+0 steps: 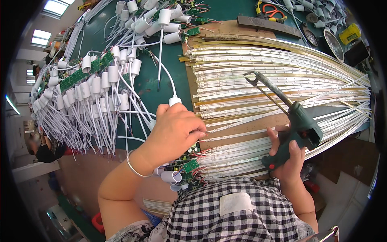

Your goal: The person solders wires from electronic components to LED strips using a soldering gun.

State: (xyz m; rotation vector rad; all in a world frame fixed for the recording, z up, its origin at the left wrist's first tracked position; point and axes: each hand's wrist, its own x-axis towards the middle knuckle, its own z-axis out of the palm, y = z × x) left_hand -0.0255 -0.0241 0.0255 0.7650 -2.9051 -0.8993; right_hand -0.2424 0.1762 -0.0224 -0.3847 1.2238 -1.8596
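Note:
My left hand [173, 128] is closed in a pinch at the left end of a white LED strip [225, 128]. Whatever sits between its thumb and fingers is too small to make out. A white cylindrical lamp cap [174, 100] with a white cable shows just beyond its knuckles. My right hand [291, 161] is wrapped around the handle of a dark green soldering gun [300, 121]. The gun's long metal barrel points up and left, its forked tip [252, 76] over the far strips. Below my left hand, small green circuit boards [190, 165] with wires lie at the near strips' ends.
Many LED strips [242, 86] fan across a brown board [242, 139]. White lamp caps with cables [96, 84] and a long green circuit panel [86, 72] pile up left. Behind lie a dark bar [268, 26], orange-handled pliers [274, 12], round metal dishes [333, 45] and a yellow container [350, 34].

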